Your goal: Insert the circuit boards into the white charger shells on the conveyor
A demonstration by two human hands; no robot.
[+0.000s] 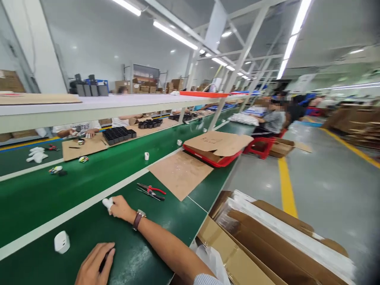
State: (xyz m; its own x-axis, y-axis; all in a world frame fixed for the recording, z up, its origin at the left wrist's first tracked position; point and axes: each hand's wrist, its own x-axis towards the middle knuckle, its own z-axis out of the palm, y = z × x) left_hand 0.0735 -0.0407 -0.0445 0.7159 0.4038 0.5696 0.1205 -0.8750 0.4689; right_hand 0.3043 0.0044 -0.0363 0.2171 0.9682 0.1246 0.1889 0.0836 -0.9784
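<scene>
My left hand (96, 265) is at the bottom edge, low over the dark green bench top. Its fingers curl toward the thumb around something dark, mostly hidden. Farther forward, my right hand (120, 208), with a watch (138, 219) on the wrist, rests near the pale strip along the bench. White shows at its thumb and forefinger, which are closed together; whether this is finger covers or a small white part, I cannot tell. A white plastic block (62, 242) like a charger housing stands left of both hands. Red-handled pliers (151, 190) and thin tweezers lie beyond my right hand.
A cardboard sheet (181, 174) lies ahead, with a red tray (228, 161) under more cardboard behind it. White blocks (146, 156) sit on the green belt (97, 166). Open cartons (255, 245) stand at the right. A shelf (118, 105) crosses above; co-workers sit opposite and farther along.
</scene>
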